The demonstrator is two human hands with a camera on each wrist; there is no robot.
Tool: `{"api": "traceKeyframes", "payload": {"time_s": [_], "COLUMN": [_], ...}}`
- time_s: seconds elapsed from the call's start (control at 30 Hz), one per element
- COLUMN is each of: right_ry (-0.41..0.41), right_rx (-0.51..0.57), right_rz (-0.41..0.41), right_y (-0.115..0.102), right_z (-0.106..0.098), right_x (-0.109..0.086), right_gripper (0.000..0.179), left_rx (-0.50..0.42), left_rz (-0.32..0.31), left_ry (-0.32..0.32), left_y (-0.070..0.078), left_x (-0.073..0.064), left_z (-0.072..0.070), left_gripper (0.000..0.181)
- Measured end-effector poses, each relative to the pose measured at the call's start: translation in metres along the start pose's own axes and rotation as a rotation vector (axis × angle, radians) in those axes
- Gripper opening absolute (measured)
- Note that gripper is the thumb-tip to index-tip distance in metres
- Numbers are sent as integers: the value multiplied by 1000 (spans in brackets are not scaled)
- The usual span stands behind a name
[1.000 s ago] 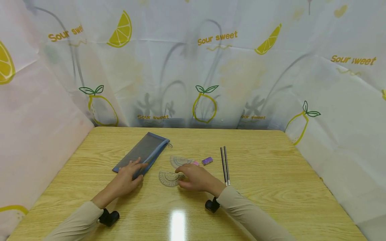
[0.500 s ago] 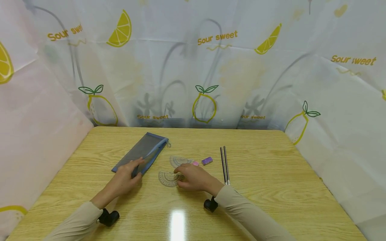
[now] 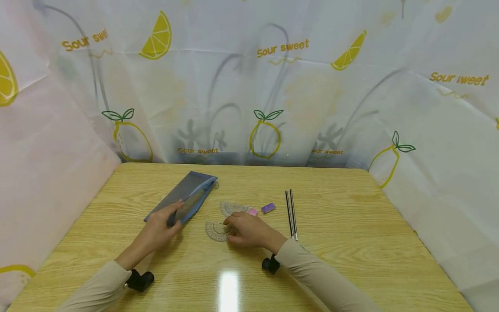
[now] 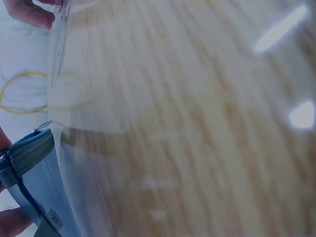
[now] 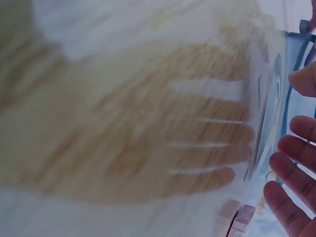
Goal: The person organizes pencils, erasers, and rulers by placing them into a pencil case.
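Note:
A blue-edged grey mesh zipper pouch (image 3: 175, 193) lies slanted on the table, its zip side gaping. My left hand (image 3: 156, 229) holds the pouch by its near end, thumb on one side of the opening and fingers on the other; the left wrist view shows the blue rim (image 4: 29, 153) between them. Over the nearer clear protractor (image 3: 213, 232) hovers my right hand (image 3: 251, 229), covering its right part. In the right wrist view the fingers (image 5: 291, 173) are spread beside the protractor (image 5: 269, 113) with a visible gap. A second protractor (image 3: 231, 209) lies just behind.
A pink eraser (image 3: 253, 212) touches or overlaps the farther protractor's right end. To its right lies a purple eraser (image 3: 268, 208). Two dark pencils (image 3: 289, 214) lie side by side farther right on the wooden table (image 3: 343, 225). A printed curtain encloses the back and sides.
My left hand has closed on the pouch's edge and drawn its zip opening wider. My right hand has shifted slightly left over the nearer protractor.

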State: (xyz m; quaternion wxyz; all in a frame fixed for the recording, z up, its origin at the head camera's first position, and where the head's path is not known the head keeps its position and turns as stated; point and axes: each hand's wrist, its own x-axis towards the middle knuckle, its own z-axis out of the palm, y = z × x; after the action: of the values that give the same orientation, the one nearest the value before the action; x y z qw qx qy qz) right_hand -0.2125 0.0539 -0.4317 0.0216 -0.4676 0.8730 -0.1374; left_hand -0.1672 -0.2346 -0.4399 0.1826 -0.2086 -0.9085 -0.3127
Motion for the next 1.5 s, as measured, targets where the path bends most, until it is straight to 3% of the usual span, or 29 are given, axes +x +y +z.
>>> {"api": "traceKeyframes", "payload": {"time_s": [0.37, 0.8, 1.1, 1.5], "right_ry": [-14, -64, -97, -104], "right_rx": [-3, -58, -143, -141], "right_rz": [5, -20, 49, 90], "right_y": [-2, -7, -11, -16], "right_z": [5, -1, 5, 4], "right_x": [4, 14, 24, 30], "right_gripper": [41, 45, 47, 47], "left_rx": [-7, -10, -11, -13], "left_rz": [3, -23, -21, -23], "left_ry": [61, 53, 54, 63], "left_y": [1, 1, 1, 0], "left_x": [0, -1, -1, -2], "left_z": [-4, -8, -8, -9], "left_gripper": [51, 50, 49, 50]}}
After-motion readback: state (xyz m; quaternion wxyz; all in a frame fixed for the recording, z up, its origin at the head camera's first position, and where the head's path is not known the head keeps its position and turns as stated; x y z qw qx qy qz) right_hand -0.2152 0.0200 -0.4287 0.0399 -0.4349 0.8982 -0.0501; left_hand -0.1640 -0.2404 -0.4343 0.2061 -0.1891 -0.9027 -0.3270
